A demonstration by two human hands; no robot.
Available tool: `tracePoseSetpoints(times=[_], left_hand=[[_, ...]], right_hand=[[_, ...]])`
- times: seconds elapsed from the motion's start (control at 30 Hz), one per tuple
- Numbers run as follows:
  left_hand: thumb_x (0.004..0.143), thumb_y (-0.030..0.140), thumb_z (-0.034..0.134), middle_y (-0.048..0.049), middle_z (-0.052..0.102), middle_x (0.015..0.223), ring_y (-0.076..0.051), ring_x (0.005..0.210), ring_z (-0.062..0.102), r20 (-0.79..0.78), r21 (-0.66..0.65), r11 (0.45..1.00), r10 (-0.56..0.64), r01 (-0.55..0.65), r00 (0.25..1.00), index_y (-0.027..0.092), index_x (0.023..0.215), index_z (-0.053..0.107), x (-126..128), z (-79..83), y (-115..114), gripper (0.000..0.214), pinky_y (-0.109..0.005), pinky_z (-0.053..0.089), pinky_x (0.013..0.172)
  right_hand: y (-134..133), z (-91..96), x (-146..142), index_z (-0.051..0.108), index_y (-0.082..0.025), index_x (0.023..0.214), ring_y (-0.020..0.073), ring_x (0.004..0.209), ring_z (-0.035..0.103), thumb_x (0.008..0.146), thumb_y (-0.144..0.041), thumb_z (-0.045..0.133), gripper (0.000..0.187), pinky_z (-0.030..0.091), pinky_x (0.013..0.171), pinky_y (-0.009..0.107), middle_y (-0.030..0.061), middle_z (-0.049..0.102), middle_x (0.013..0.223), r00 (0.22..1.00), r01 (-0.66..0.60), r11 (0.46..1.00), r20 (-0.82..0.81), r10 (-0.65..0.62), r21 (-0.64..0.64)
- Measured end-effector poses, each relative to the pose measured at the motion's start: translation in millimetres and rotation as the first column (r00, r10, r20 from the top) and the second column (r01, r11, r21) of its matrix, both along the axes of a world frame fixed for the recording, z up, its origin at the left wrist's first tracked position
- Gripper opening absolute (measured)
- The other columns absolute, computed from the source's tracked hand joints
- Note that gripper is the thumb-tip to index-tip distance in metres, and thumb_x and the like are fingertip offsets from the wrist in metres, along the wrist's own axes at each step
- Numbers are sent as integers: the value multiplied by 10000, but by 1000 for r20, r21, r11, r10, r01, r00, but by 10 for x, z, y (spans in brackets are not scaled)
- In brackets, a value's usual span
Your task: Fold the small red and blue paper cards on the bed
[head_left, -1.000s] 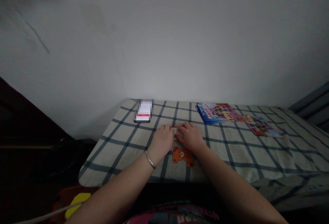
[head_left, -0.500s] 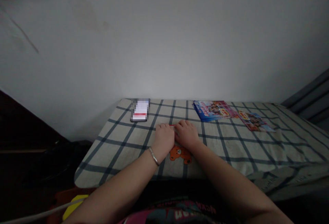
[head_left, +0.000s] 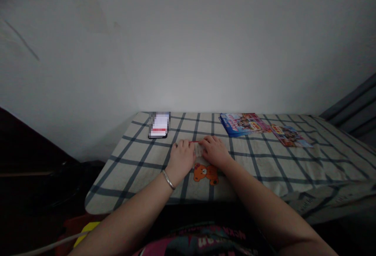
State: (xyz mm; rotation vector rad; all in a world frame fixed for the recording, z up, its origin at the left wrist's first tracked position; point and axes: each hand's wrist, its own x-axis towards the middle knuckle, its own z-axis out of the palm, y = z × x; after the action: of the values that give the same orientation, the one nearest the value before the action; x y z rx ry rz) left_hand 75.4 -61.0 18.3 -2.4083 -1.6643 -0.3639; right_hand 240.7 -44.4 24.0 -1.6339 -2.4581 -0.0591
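Observation:
Between my hands lies a small pale paper-like piece with a red edge [head_left: 198,149], mostly covered by my fingers; its exact kind cannot be made out. My left hand [head_left: 182,156], with a silver bangle on the wrist, curls its fingers over the left end. From the other side, my right hand [head_left: 216,151] closes on the right end. Both hands rest low on the checked tablecloth [head_left: 141,171]. Just below them, an orange teddy bear print [head_left: 206,174] shows on the cloth.
A phone [head_left: 159,125] with its screen lit lies at the back left of the table. Toward the back right is a stack of colourful booklets [head_left: 242,124], with another booklet [head_left: 290,136] beside it. A white wall [head_left: 188,44] rises directly behind the table.
My left hand has shifted left, away from my right hand, and its fingers have spread a little. More of the pale piece shows between them now.

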Motion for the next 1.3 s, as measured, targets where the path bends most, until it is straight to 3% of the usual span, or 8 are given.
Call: tracePoseSetpoints(times=[0.47,0.63,0.87,1.03,1.17,1.3], left_hand=[[823,107,487,-123,572,1118,-267,1106,491,103,-21,990,-135,138,985,161,1144,564,-246,-123,53,335,-440,384,1018],[798,58,462,-107,559,1193,-244,1179,473,151,-55,979,-186,196,971,171,1246,529,-342,-158,103,467,-421,370,1060],[837,66,452,-76,549,1259,-203,1210,477,228,-66,958,-258,279,939,185,1262,531,-448,-128,165,449,-364,368,1095],[939,227,444,-113,556,1221,-243,1152,523,123,-54,962,-258,266,958,170,1213,560,-402,-90,104,303,-413,412,1037],[875,379,604,-141,497,1299,-314,1278,427,32,-11,966,-258,258,966,183,1309,500,-385,-111,107,487,-471,348,1084],[823,450,672,-109,557,1157,-278,1109,534,-11,-94,948,-307,305,952,213,1309,512,-367,9,238,565,-412,433,969]], right_hand=[[-40,-57,62,568,-268,1294,252,1177,458,841,-168,493,470,332,1018,384,59,546,1314,997,1,1000,-72,-2,-16],[-38,-66,78,582,-266,1273,240,1161,469,877,-152,447,434,339,1006,370,50,555,1304,994,0,1000,-108,-2,-17],[-6,-107,112,603,-260,1239,223,1179,460,870,-101,441,433,335,1024,366,41,565,1298,986,2,999,-165,-9,-40],[20,-157,164,663,-223,1115,202,1151,480,807,-42,477,403,348,1029,347,33,612,1229,959,-41,999,-281,36,-12],[52,-173,215,694,-212,1028,203,1099,519,769,-105,587,299,375,1016,355,40,631,1194,932,-100,995,-349,93,-2],[99,-106,193,711,-244,987,227,1116,534,768,-225,679,222,386,1010,397,43,640,1186,938,-180,984,-302,168,-11]])
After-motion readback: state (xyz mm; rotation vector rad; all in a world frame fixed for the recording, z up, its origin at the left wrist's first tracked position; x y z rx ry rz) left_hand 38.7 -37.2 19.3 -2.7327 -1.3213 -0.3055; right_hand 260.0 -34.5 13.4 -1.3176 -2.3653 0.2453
